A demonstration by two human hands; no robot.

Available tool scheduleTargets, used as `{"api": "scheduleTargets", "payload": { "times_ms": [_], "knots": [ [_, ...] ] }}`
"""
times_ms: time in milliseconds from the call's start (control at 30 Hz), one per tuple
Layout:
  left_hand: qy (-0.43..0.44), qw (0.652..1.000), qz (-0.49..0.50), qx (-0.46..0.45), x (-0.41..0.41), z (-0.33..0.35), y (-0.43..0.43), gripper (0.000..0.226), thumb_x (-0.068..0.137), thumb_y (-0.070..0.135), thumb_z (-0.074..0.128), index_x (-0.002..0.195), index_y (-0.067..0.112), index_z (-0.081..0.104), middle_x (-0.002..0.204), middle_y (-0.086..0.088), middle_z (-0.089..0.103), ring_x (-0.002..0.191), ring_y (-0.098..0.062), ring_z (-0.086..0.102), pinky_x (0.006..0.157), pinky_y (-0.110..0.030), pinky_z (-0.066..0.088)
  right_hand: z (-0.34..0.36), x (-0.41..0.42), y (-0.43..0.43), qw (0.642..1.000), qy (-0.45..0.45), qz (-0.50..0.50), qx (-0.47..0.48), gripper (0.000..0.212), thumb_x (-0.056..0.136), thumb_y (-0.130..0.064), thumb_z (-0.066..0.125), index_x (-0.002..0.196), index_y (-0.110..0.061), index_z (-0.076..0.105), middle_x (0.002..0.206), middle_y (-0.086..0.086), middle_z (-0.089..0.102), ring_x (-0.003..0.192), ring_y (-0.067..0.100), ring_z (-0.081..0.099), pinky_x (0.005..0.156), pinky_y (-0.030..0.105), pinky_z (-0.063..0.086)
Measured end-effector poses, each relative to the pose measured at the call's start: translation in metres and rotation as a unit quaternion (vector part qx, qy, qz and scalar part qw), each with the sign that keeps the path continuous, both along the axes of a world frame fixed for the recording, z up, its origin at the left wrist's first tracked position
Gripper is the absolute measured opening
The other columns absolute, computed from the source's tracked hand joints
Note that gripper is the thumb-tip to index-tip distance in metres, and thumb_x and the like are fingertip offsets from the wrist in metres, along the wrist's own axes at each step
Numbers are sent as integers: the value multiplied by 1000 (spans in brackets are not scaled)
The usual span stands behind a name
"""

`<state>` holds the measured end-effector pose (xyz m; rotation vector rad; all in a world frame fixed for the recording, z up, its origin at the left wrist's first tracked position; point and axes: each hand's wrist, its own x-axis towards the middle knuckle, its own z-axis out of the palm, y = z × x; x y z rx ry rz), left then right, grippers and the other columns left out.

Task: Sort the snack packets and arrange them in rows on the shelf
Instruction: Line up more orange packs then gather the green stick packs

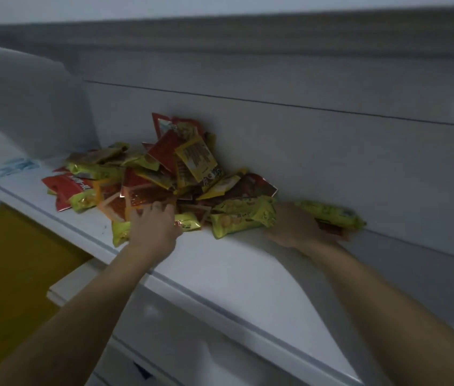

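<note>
My snack packets [164,174] lie in one big messy pile on the white shelf [220,263], pushed up against the grey back wall [317,151]. Some are red, some are yellow, some are green, and some are see-through orange. They lie on top of each other and point every which way, and a few stick up at the top of the pile. Two fat green ones [242,218] lie at the front on the right side. My left hand [154,227] is at the front of the pile with its fingers spread out and almost straight. They rest on an orange packet [147,197], and I am not holding it. My right hand [295,227] is on the shelf just to the right of the pile, close to the wall. It holds a long green packet [331,214] with a reddish packet [331,231] under it, and my fingers curl round them. The picture is blurry, so I cannot read the packets.
</note>
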<state>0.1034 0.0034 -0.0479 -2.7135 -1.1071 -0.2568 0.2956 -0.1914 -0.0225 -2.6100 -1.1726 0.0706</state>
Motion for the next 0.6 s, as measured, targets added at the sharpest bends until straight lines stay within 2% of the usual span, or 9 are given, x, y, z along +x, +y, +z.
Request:
{"api": "scheduleTargets", "payload": {
  "times_ms": [67,167,200,267,300,333,400,500,600],
  "knots": [
    [-2,999,-32,23,3,3,5,42,98,50,42,122,18,52,125,-10,50,115,-30,48,99,-49,24,-9,0,6,1000,-1,-19,11,55,82,-37,61,133,-20,50,132,7,57,120,30,55,89,33,47],
    [-71,992,-104,3,12,21,3,45,98,51,43,124,16,52,125,-13,49,103,-34,56,83,-41,42,-21,1,9,998,-6,-54,18,54,87,-40,56,136,-22,46,135,5,55,123,30,52,88,33,43],
    [-98,986,-134,-9,17,27,0,46,97,50,46,126,16,52,126,-14,48,101,-36,58,77,-40,44,-22,1,9,998,-6,-63,29,49,87,-40,56,132,-24,49,128,3,59,120,30,55,85,33,45],
    [-137,971,-197,-10,33,37,-12,50,95,50,50,131,15,52,132,-15,48,102,-38,59,72,-38,45,-21,2,6,994,1,-84,67,24,84,-39,58,106,-27,57,95,-7,61,105,27,62,68,31,44],
    [-143,964,-225,-4,46,40,-19,52,96,51,49,134,16,50,135,-15,48,106,-37,57,73,-39,46,-18,7,3,993,-1,-95,72,17,82,-37,60,96,-28,55,84,-12,55,98,26,63,61,29,39],
    [-136,960,-245,-4,61,41,-26,54,96,53,47,137,16,47,138,-14,46,113,-35,54,77,-38,46,-13,13,-1,992,-10,-107,63,19,80,-35,63,95,-26,54,82,-13,51,95,27,63,59,27,35],
    [-86,962,-259,-9,93,39,-42,58,96,56,43,138,17,43,142,-11,41,126,-31,45,91,-39,44,1,30,-14,989,-31,-142,26,34,77,-33,69,103,-21,51,89,-4,55,94,29,62,57,27,34],
    [-13,966,-259,15,126,26,-58,61,95,59,42,139,17,39,142,-10,43,130,-32,40,110,-45,30,19,57,-34,986,-58,-157,-6,41,75,-38,73,98,-18,46,96,8,61,85,28,56,63,31,37],
    [4,971,-236,-25,138,8,-60,70,92,59,45,146,20,25,141,-13,43,126,-35,43,106,-46,30,26,79,-41,987,-83,-127,-44,45,79,-37,72,112,-14,52,103,8,59,96,30,56,68,31,35]
  ]
}}
